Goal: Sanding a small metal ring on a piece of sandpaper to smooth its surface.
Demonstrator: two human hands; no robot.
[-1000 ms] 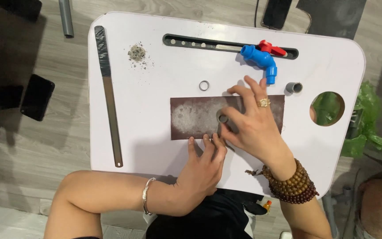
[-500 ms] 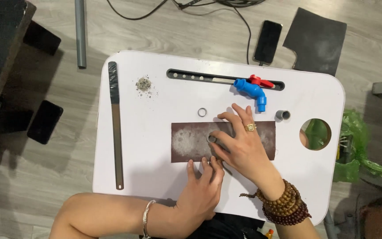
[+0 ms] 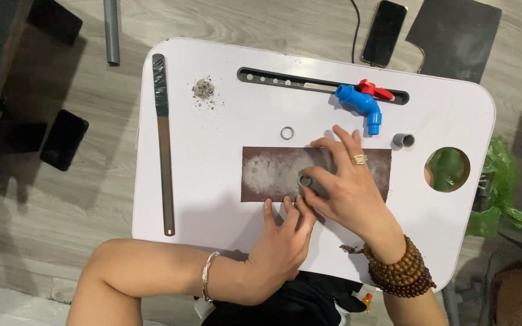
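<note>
White surface (image 3: 225, 163), smooth, corners rounded, a round hole cut near its right edge. Middle of it: a rectangular sheet of brown sandpaper (image 3: 273, 174), gritty, with a pale worn patch across its left half.

My right hand (image 3: 345, 181) lies on the sandpaper's right half, fingers (image 3: 324, 146) spread and curled over a short grey pipe piece (image 3: 305, 180), its open round end facing left. The piece is pinched between thumb and fingers and sits against the paper. Gold ring on one finger, brown wooden beads round the wrist.

My left hand (image 3: 282, 241) sits at the sandpaper's near edge, fingertips (image 3: 268, 207) close together and pressing on the paper's lower border. It holds nothing. Thin metal bangle on that wrist.

Far edge: long black slotted groove (image 3: 285, 80), and on its right end a blue plastic tap (image 3: 360, 104) with a red handle. Just beyond the sandpaper's far edge, a small metal ring (image 3: 287, 133). By the right end of the paper, a second grey pipe stub (image 3: 403, 140), standing on end. Small heap of grey dust (image 3: 203, 89) near the far left corner.

Left edge: long flat metal blade (image 3: 163, 145), one end wrapped in black tape, lying parallel to the edge. Open room between blade and sandpaper, and across the near right corner.
</note>
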